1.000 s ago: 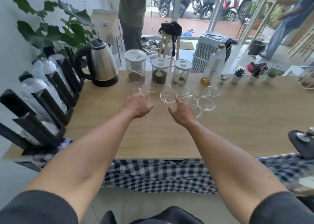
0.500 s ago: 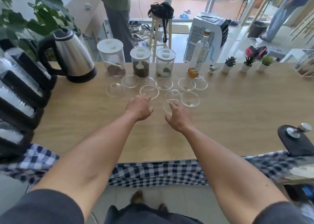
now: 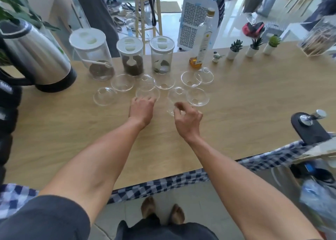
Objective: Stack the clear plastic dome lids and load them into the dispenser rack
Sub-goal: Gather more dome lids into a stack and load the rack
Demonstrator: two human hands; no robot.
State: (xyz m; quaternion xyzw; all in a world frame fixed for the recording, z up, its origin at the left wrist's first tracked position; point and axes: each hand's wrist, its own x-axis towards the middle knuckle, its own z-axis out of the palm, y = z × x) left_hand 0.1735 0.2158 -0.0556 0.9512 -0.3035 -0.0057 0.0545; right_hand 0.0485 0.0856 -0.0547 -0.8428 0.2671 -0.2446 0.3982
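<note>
Nine clear dome lids (image 3: pixel 147 93) lie scattered singly near the counter's (image 3: pixel 254 101) far edge, in front of three canisters (image 3: pixel 129 56). None looks stacked or loaded yet, so nearly everything remains. The right hand (image 3: pixel 187 117) pinches the nearest lid (image 3: pixel 171 108); the left hand (image 3: pixel 141 108), fingers curled, touches another's rim without gripping.

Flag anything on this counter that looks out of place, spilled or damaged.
Nothing looks spilled or broken. The clear dome lids lie loose and unstacked on the wooden counter, some dome up, some rim up. The right hand is closing on one; the left hand touches another. The canisters stand upright, lidded.
</note>
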